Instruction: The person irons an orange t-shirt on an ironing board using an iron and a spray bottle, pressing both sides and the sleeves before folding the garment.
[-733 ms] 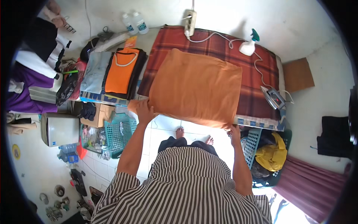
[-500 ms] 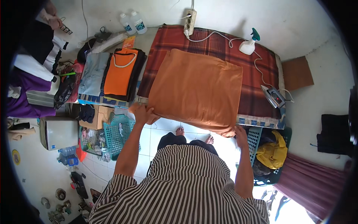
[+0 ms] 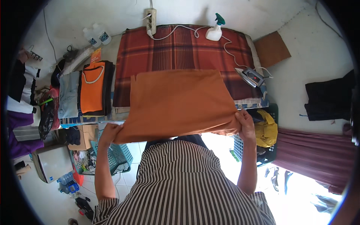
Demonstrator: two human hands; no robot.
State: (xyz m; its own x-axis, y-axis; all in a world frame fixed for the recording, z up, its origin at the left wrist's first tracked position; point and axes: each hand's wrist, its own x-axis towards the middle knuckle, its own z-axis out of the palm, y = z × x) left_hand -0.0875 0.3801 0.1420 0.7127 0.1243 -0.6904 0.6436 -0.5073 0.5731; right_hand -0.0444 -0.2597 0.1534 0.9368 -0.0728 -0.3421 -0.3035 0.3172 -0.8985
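Over the near edge of a red plaid blanket (image 3: 168, 48) lies a folded brown-orange cloth (image 3: 180, 105), its front lifted toward the wearer. The left hand (image 3: 110, 135) pinches its near left corner; the right hand (image 3: 246, 125) pinches the near right. It looks light, soft and floppy, best held by two corners to keep it flat. Right, a dark green basket (image 3: 275, 116) contains a yellow cloth or bag (image 3: 267, 129). Lower left, among green baskets (image 3: 122, 153), sits a jumble (image 3: 87, 160) too small to identify.

Glare bleaches the floor (image 3: 292, 208) at lower right; edges curve, darkened.
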